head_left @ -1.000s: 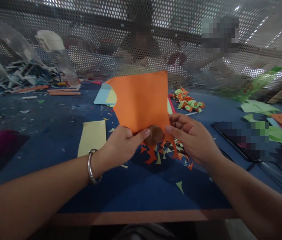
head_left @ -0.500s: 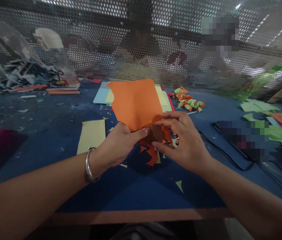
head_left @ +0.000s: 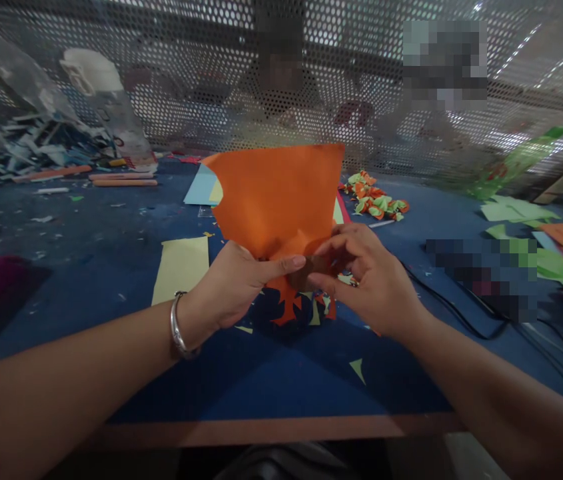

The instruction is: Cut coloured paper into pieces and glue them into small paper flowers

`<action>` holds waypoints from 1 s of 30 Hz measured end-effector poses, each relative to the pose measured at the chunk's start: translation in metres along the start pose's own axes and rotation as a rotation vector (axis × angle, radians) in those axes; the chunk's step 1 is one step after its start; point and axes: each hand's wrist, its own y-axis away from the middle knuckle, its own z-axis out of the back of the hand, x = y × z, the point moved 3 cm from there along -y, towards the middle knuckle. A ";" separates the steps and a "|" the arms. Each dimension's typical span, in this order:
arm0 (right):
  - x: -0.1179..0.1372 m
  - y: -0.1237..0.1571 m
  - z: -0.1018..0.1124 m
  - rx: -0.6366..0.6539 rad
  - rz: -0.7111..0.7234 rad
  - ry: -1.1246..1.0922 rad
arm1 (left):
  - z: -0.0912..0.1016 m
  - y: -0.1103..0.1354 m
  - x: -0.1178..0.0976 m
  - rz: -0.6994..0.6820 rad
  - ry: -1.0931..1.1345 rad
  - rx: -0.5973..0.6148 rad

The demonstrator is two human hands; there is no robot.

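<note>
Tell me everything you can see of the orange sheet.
The orange sheet looks like plain, thin paper, with a nearly straight top edge and a curved bite out of its left side. It is held up at a slant above the blue table, gripped low by the left hand, thumb in front. A brown piece shows before its lower part. Whether the right hand touches it is unclear.

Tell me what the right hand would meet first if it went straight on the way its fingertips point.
Probably the brown piece beside the left thumb, near the orange paper's lower part; depth is unclear in the shadow, so the right hand may already be touching it.
</note>
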 end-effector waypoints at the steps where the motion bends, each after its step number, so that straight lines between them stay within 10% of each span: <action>1: -0.002 0.000 0.000 0.022 -0.046 -0.063 | 0.000 0.000 0.000 0.006 0.006 0.000; 19: -0.010 -0.003 0.003 -0.036 -0.339 -0.547 | -0.008 -0.002 -0.001 0.043 0.236 0.335; 30: -0.008 -0.003 0.000 -0.029 -0.328 -0.472 | 0.000 -0.006 0.004 0.126 0.087 0.135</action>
